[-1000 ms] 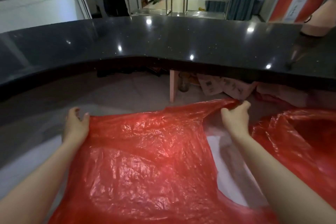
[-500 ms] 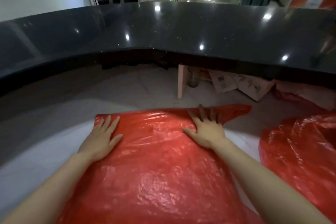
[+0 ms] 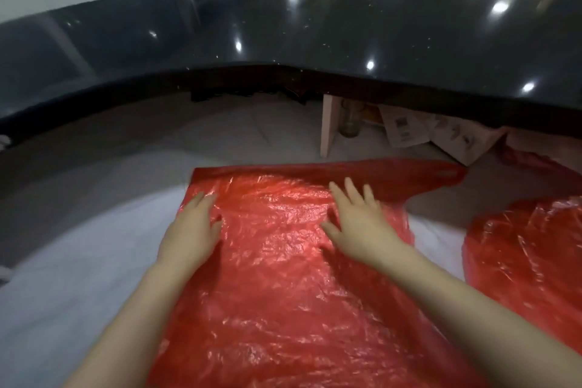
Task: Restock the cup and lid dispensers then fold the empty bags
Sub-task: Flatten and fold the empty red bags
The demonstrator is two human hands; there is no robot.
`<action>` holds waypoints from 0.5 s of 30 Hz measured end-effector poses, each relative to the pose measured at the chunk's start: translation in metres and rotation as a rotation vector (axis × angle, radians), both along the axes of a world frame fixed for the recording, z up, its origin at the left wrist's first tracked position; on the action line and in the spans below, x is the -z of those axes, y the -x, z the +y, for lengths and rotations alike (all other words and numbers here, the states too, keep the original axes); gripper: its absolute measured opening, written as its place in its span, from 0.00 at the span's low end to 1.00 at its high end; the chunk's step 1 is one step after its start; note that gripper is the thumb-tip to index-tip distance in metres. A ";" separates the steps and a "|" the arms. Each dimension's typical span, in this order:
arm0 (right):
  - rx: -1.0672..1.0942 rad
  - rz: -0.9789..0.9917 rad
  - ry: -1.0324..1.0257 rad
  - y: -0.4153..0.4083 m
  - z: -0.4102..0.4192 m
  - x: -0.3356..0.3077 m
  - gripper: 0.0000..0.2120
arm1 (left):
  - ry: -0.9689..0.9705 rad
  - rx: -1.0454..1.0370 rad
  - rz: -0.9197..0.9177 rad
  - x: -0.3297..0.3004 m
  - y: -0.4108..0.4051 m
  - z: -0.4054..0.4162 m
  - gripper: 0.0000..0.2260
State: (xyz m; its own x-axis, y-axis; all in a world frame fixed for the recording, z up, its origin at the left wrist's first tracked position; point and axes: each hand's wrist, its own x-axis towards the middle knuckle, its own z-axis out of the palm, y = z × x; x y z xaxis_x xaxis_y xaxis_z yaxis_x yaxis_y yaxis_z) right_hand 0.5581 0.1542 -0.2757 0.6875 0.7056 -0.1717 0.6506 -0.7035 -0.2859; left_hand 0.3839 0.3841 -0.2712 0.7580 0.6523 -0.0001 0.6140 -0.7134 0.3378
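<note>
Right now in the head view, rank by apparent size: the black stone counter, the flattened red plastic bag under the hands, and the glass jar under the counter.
1. Black stone counter
2. Flattened red plastic bag, though nearness inflates it
3. Glass jar, clearly smallest

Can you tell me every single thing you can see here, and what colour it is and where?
red plastic bag: one, red, spread flat on the white surface in front of the person
second red bag: one, red, crumpled, to the right
white surface: one, white, under both bags
counter: one, black and shiny, curving across the back
cardboard boxes: a few, pale, under the counter on the right
jar: one, clear, under the counter beside a pale post
left hand: one, flat on the bag's left edge
right hand: one, fingers spread, flat on the bag
</note>
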 end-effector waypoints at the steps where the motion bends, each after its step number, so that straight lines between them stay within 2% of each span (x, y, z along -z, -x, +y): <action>1: -0.017 0.081 0.042 0.011 -0.004 0.003 0.39 | 0.000 -0.002 -0.042 0.003 0.011 -0.009 0.19; 4: -0.012 0.149 0.145 0.027 -0.020 0.021 0.41 | 0.019 -0.034 -0.120 0.017 0.041 -0.030 0.15; 9: 0.018 -0.060 0.092 0.030 -0.030 0.046 0.38 | 0.071 -0.002 -0.172 0.036 0.073 -0.049 0.23; 12: -0.017 -0.099 0.096 0.027 -0.032 0.051 0.39 | 0.062 0.046 -0.185 0.044 0.090 -0.050 0.24; 15: -0.091 -0.116 0.108 0.016 -0.037 0.051 0.39 | 0.036 0.000 -0.148 0.049 0.098 -0.046 0.23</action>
State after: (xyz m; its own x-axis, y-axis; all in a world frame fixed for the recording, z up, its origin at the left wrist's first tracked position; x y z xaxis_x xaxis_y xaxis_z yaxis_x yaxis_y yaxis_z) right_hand 0.5422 0.1173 -0.3264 0.6409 0.7478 -0.1735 0.7375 -0.6625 -0.1310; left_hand 0.2855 0.3385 -0.3199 0.7516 0.6536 0.0889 0.5552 -0.6996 0.4498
